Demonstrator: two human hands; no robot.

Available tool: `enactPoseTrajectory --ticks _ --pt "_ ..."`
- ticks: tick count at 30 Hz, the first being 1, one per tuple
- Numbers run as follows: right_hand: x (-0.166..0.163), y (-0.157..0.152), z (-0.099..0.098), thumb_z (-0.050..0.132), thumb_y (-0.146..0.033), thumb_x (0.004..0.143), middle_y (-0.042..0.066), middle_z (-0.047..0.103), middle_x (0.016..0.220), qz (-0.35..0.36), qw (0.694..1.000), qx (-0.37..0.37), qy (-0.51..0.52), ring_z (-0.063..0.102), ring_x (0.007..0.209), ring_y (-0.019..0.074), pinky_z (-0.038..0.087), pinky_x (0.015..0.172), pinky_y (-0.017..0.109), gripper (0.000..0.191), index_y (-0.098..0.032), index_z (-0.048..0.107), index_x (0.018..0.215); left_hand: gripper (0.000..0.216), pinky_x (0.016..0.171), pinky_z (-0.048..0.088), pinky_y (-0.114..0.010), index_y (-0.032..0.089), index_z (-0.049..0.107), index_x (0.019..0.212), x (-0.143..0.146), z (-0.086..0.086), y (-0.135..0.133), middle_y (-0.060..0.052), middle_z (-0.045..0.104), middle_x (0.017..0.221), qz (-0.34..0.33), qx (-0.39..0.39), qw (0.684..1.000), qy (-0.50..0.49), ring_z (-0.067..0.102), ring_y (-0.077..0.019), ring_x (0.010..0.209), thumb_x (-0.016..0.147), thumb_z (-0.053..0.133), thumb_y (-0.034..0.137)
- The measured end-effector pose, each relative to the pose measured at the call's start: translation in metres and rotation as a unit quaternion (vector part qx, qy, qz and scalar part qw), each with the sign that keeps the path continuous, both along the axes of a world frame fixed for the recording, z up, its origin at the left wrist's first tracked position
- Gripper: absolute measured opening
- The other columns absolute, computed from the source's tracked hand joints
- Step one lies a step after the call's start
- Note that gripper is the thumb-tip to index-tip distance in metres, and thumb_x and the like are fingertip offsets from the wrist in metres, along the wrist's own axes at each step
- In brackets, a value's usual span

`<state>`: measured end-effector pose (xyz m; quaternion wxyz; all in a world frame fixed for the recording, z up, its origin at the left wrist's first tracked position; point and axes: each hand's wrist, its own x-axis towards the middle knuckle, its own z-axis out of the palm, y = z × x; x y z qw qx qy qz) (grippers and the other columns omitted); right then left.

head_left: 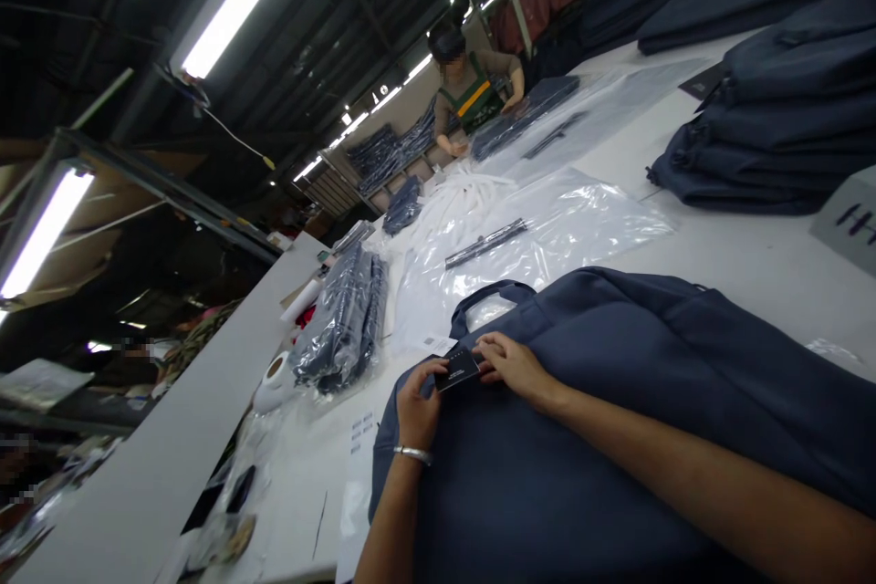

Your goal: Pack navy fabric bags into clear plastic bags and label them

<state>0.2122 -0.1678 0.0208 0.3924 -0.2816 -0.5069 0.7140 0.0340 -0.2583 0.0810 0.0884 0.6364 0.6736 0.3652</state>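
Observation:
A large navy bag (pixel 589 328) lies flat on the white table in front of me, its carry handle (pixel 493 292) pointing away. Over its far left part, my left hand (pixel 419 401), with a silver bracelet at the wrist, pinches a small black tag (pixel 457 370) printed with pale lettering. My right hand (pixel 510 365) is at the tag's right edge, fingers bent and closed on that edge. A white label (pixel 439 345) with a printed square code shows just behind the tag. The tag's underside is hidden.
Clear plastic bags (pixel 547 228) spread across the table beyond the bag. Plastic-wrapped navy bags (pixel 346 315) and a white roll (pixel 274 374) stand at left. Stacked navy bags (pixel 773 119) lie at right. Across the table, a person (pixel 472 91) in a green apron handles a bag.

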Motion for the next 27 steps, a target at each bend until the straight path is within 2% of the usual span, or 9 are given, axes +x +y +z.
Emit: enactPoseTrajectory --ticks 2,5,8,11,14,17,20,24,27 --pt "0.002 0.003 0.001 0.051 -0.051 0.093 0.009 0.066 0.110 -0.015 0.999 0.029 -0.009 0.067 0.095 0.0212 0.058 0.079 0.034 0.038 -0.020 0.059 0.114 0.021 0.102 0.048 -0.043 0.022 0.065 0.089 0.003 -0.009 -0.005 -0.005 0.073 0.105 -0.009 -0.007 1.000 0.010 0.066 -0.0212 0.106 0.076 0.050 0.013" --pt "0.003 0.005 0.001 0.054 -0.048 0.092 0.007 0.068 0.107 -0.002 0.990 0.131 -0.051 0.063 0.105 0.0240 0.053 0.092 0.038 0.036 -0.021 0.065 0.112 0.029 0.102 0.049 -0.044 0.022 0.065 0.090 0.007 -0.018 -0.009 -0.005 0.073 0.105 -0.026 -0.021 0.999 0.024 0.066 -0.0209 0.105 0.074 0.045 0.008" --pt "0.002 0.002 -0.004 0.064 -0.030 0.082 0.010 0.062 0.124 0.005 0.979 0.182 -0.087 0.062 0.107 0.0243 0.055 0.085 0.035 0.036 -0.020 0.065 0.116 0.038 0.105 0.047 -0.042 0.023 0.068 0.092 0.009 -0.016 -0.013 -0.004 0.073 0.110 -0.075 -0.055 0.995 0.037 0.065 -0.0202 0.110 0.070 0.044 0.004" --pt "0.001 0.001 -0.009 0.058 -0.009 0.071 0.011 0.051 0.139 0.019 0.980 0.176 -0.088 0.061 0.107 0.0217 0.057 0.077 0.030 0.048 -0.020 0.065 0.118 0.040 0.108 0.045 -0.039 0.025 0.070 0.091 0.006 -0.005 -0.014 -0.001 0.071 0.118 -0.121 -0.088 0.988 0.042 0.062 -0.0194 0.117 0.068 0.046 0.003" --pt "0.002 0.001 -0.010 0.053 -0.002 0.068 0.010 0.049 0.141 0.026 0.980 0.178 -0.087 0.060 0.107 0.0206 0.056 0.077 0.028 0.053 -0.020 0.066 0.116 0.035 0.113 0.038 -0.040 0.023 0.068 0.101 -0.007 0.004 -0.007 -0.004 0.062 0.133 -0.002 -0.071 0.995 0.075 0.054 -0.0201 0.128 0.079 0.044 0.010" --pt "0.003 0.001 -0.008 0.052 -0.001 0.068 0.009 0.050 0.140 0.026 0.980 0.180 -0.081 0.060 0.107 0.0207 0.057 0.077 0.028 0.054 -0.021 0.067 0.116 0.038 0.112 0.037 -0.047 0.019 0.063 0.120 -0.026 0.005 0.011 -0.012 0.061 0.135 0.101 -0.106 0.983 0.110 0.053 -0.0278 0.128 0.085 0.055 0.028" --pt "0.003 0.000 -0.007 0.054 -0.002 0.069 0.010 0.045 0.144 0.022 0.982 0.171 -0.079 0.059 0.112 0.0221 0.057 0.079 0.030 0.054 -0.022 0.066 0.118 0.052 0.102 0.045 -0.049 0.018 0.063 0.124 -0.040 0.004 0.029 -0.013 0.070 0.117 0.089 -0.163 0.977 0.106 0.063 -0.0307 0.112 0.076 0.069 0.036" --pt "0.002 -0.001 -0.008 0.057 -0.004 0.069 0.010 0.036 0.150 -0.007 0.986 0.155 -0.066 0.052 0.125 0.0254 0.057 0.085 0.032 0.053 -0.022 0.066 0.118 0.053 0.086 0.054 -0.036 0.022 0.062 0.125 -0.044 0.006 0.041 -0.005 0.074 0.099 0.058 -0.213 0.972 0.087 0.068 -0.0198 0.085 0.074 0.070 0.033" --pt "0.001 0.000 -0.011 0.058 -0.004 0.068 0.011 0.046 0.143 0.002 0.990 0.135 -0.042 0.057 0.118 0.0245 0.057 0.082 0.032 0.057 -0.021 0.063 0.123 0.060 0.094 0.049 -0.040 0.021 0.064 0.124 -0.041 0.010 0.041 -0.009 0.071 0.112 0.049 -0.220 0.970 0.095 0.066 -0.0241 0.095 0.068 0.075 0.040"
